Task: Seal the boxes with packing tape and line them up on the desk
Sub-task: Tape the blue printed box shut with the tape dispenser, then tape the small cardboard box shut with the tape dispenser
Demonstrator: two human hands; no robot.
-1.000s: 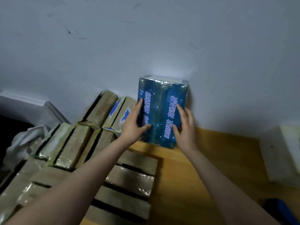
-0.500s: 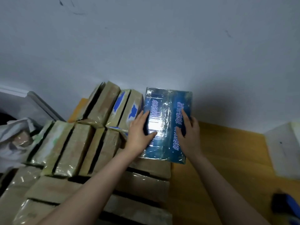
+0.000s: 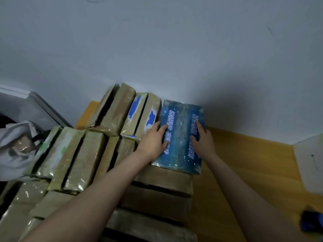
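Reaching up from the lower edge, two bare forearms are seen above flat brown boxes (image 3: 157, 198) wrapped in glossy packing tape, which are laid side by side on the wooden tabletop (image 3: 244, 163). A dark blue object (image 3: 312, 222), too blurred to be identified, is cut off at the lower right. Further brown taped boxes (image 3: 75, 159) are ranged to the left, beside a crumpled white bag (image 3: 15, 145).

Beyond the near boxes, a blue tape-wrapped box (image 3: 181, 137) printed with white characters is laid face up. Its near edge is carried on the brown boxes, its left side is set just beside a brown box with blue patches (image 3: 143, 114), and its far end is close to the wall (image 3: 157, 49). The left hand (image 3: 152, 140) is laid on the left part of the blue face, its fingers straight and slightly spread. The right hand (image 3: 203, 140) is placed on the right part, thumb on the face and fingers extended along the right edge.

A white block (image 3: 311, 163) is seen at the right edge. Another brown taped box (image 3: 118, 109) is leaned against the wall at the back.
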